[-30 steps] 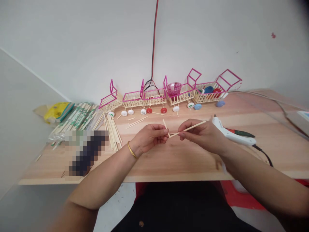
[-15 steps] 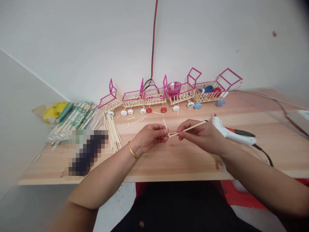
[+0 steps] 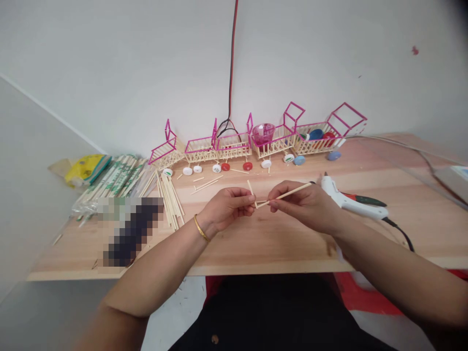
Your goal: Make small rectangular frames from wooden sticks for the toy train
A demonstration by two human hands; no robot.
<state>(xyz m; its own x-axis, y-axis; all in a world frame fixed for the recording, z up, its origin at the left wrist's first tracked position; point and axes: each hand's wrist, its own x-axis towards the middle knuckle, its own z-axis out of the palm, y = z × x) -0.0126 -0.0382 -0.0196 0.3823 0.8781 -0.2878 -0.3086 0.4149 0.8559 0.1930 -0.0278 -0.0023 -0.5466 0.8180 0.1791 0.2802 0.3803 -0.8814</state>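
Note:
Above the middle of the table [image 3: 263,251], my left hand [image 3: 234,207] pinches a short wooden stick [image 3: 250,188] between thumb and fingers. My right hand [image 3: 303,204] is closed on a longer wooden stick [image 3: 294,190], which slants up to the right past the knuckles. The ends of both sticks meet at a corner between my hands. Another thin piece spans the gap between my fingertips, partly hidden by them. Right of my right hand lies a white glue gun [image 3: 351,201], its nozzle pointing away from me.
Several small stick carts with pink-painted rims [image 3: 204,144] and bottle-cap wheels line the wall. A pink cup [image 3: 263,134] sits in one. Loose sticks [image 3: 170,202], bagged sticks [image 3: 119,178], a yellow bag [image 3: 86,169] and a blurred dark object [image 3: 133,234] lie left. Green-handled pliers [image 3: 369,201] lie behind the glue gun.
Almost nothing differs. Both hands keep the sticks joined at the same spot, and the view has shifted only slightly.

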